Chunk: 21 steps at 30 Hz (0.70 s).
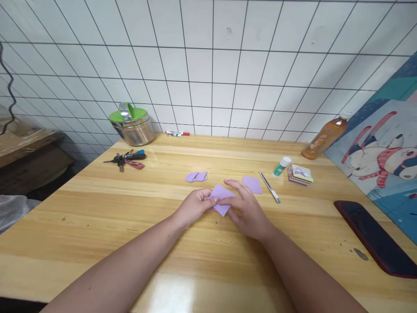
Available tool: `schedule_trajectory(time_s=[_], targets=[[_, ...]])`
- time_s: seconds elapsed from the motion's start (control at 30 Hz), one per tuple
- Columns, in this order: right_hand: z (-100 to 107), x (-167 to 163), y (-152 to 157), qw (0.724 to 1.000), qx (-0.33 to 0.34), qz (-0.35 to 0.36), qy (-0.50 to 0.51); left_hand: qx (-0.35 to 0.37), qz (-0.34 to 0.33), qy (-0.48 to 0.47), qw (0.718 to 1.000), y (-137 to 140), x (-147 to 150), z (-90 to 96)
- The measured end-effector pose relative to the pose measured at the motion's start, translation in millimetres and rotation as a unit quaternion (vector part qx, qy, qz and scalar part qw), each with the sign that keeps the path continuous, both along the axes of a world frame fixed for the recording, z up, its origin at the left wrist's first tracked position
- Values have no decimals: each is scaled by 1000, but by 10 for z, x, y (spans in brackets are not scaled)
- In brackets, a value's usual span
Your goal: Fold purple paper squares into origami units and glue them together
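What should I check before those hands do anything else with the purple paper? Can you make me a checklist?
1. Purple paper held: ok, the left hand pinches it.
2. Both hands free: not ok, the right hand is on the paper too.
3. Loose purple square within view: ok, it lies on the table beside the slim silver tool.
4. Blade of that tool tucked in: cannot tell, it's too small to see.
5. Glue stick capped: ok, its white cap looks on.
6. Small purple pieces apart from the held paper: ok, they lie beyond the left hand.
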State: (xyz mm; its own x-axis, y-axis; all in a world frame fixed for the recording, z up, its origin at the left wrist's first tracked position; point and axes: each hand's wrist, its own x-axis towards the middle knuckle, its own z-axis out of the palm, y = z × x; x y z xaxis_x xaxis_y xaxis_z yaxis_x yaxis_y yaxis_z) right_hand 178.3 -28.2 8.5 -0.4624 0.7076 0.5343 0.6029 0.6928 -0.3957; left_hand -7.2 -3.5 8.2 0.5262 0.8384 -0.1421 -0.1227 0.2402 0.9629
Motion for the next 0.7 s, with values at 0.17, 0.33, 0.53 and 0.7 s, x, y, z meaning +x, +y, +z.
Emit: schedule_trajectory(time_s=[0.17,0.33,0.53,0.7], targets=[[-27,42,46,1000,16,-23,-2,-22,35,-3,999,27,-24,-22],[18,0,-1,998,49,-10,-41,-48,34,-9,998,40,-47,-59],[-9,51,36,996,-4,-52,-70,189,143,179,955,81,-69,-105],[-111,195,167,988,-133,47,-55,484,-8,317,816,100,-120,-114]])
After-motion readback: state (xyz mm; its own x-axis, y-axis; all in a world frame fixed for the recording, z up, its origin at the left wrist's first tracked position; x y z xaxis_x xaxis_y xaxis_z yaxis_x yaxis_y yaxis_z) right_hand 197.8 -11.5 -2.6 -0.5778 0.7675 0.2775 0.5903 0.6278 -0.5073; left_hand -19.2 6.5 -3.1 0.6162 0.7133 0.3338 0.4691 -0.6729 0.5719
